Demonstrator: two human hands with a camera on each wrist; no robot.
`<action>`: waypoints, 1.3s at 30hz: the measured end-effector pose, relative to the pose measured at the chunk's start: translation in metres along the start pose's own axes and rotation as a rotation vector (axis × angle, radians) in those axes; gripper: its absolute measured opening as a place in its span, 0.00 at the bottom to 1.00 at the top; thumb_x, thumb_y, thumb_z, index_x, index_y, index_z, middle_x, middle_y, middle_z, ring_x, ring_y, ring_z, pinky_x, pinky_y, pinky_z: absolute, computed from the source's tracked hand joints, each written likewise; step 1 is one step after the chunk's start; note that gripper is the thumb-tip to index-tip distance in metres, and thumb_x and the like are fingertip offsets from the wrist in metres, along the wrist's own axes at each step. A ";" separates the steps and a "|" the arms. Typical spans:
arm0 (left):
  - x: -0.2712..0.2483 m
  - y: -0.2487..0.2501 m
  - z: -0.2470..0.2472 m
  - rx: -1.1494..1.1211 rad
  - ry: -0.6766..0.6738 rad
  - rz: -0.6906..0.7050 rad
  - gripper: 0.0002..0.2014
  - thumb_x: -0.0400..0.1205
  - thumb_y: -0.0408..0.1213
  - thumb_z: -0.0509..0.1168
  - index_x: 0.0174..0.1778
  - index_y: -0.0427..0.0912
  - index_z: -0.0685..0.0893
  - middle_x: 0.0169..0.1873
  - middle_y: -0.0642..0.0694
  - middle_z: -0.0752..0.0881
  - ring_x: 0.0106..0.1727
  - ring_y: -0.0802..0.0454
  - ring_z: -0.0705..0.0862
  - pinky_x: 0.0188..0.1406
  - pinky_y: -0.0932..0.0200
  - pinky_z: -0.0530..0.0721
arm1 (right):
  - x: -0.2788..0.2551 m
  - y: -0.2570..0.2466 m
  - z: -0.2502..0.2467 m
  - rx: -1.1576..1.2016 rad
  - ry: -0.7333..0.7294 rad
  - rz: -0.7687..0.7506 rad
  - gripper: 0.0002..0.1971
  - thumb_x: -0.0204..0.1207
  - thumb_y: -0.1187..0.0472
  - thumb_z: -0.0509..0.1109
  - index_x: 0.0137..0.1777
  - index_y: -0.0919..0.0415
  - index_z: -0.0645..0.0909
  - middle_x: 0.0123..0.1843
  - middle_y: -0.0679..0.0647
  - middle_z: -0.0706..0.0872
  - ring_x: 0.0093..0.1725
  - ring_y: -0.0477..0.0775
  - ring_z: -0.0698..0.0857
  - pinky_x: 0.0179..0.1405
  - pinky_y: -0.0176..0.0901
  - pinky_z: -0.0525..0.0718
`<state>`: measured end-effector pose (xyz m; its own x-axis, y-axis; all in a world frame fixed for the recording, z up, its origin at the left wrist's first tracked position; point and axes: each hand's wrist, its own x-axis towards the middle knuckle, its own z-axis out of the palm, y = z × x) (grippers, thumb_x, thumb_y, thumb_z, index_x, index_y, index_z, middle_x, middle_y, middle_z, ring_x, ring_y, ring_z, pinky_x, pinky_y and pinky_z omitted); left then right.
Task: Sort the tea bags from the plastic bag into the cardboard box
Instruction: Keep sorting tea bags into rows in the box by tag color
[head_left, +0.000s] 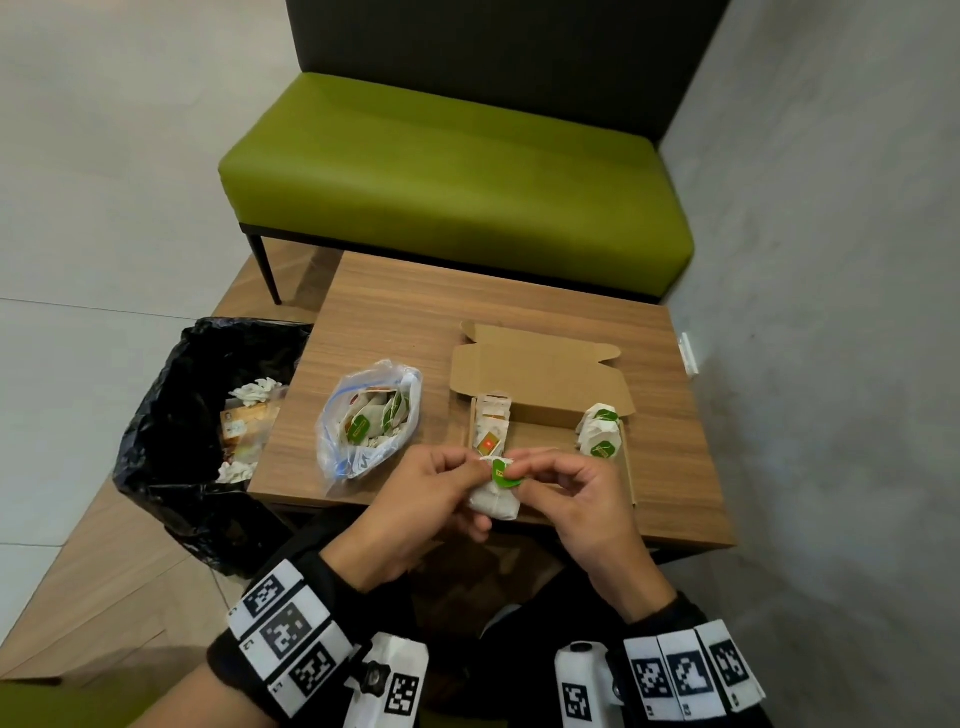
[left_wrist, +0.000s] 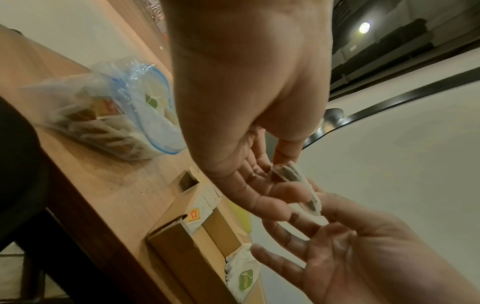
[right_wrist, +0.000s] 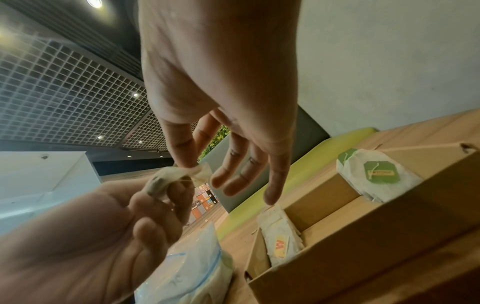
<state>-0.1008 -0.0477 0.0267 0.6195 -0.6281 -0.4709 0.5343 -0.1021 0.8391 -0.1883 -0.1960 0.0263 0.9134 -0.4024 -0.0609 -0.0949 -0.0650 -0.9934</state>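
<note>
Both hands meet over the near edge of the cardboard box. My left hand holds a white tea bag from the left. My right hand pinches its top by the green tag, with the other fingers spread. In the right wrist view the thumb and forefinger pinch the tea bag. The box holds a row of orange-tag tea bags on its left and green-tag tea bags on its right. The clear plastic bag of tea bags lies open left of the box.
All of this sits on a small wooden table. A bin with a black liner stands at the table's left, holding wrappers. A green bench is behind the table, and a grey wall runs along the right.
</note>
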 end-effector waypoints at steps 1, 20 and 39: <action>0.000 0.000 -0.001 -0.018 -0.008 -0.002 0.10 0.86 0.33 0.63 0.47 0.29 0.86 0.34 0.36 0.88 0.23 0.50 0.81 0.24 0.58 0.85 | 0.000 0.000 0.000 -0.003 0.001 0.004 0.16 0.70 0.80 0.75 0.38 0.56 0.93 0.48 0.52 0.94 0.52 0.49 0.91 0.50 0.36 0.87; 0.014 -0.008 0.009 0.601 -0.062 0.351 0.04 0.83 0.36 0.70 0.48 0.49 0.89 0.37 0.49 0.91 0.39 0.49 0.90 0.46 0.41 0.89 | 0.004 -0.003 -0.031 -0.064 -0.004 0.134 0.09 0.72 0.72 0.78 0.47 0.58 0.89 0.42 0.56 0.93 0.39 0.51 0.90 0.39 0.40 0.89; 0.030 -0.029 0.017 1.158 -0.172 0.175 0.31 0.81 0.48 0.70 0.80 0.49 0.69 0.72 0.52 0.76 0.62 0.56 0.81 0.64 0.61 0.79 | 0.069 0.034 -0.118 -0.762 -0.050 0.348 0.07 0.76 0.62 0.77 0.46 0.46 0.88 0.43 0.47 0.89 0.44 0.48 0.85 0.43 0.42 0.82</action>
<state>-0.1068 -0.0767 -0.0074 0.4994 -0.7897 -0.3564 -0.4443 -0.5865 0.6772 -0.1755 -0.3332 -0.0004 0.7974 -0.4736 -0.3739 -0.5995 -0.5508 -0.5807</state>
